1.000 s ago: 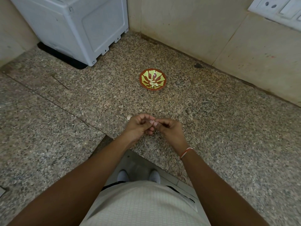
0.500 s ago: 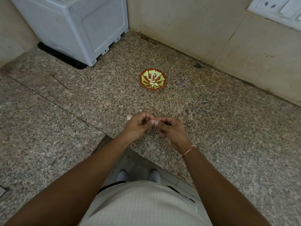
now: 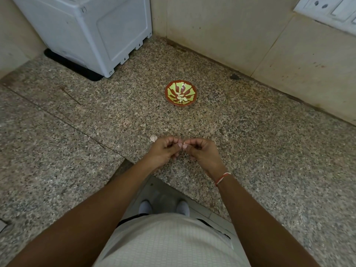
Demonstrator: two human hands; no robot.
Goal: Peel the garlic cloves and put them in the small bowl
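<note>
Garlic clove — pinched between both hands' fingers above counter.

We see a small bowl striped red-brown and lime green at upper centre. Our counter is speckled grey-brown granite; the box at upper left is white.

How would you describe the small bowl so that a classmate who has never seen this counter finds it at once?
Start at the white appliance in the far corner of the speckled stone counter. To its right, nearer the tiled wall, sits the small bowl. It alone is round, red-brown with yellow-green rays, and holds pale peeled cloves.
</note>
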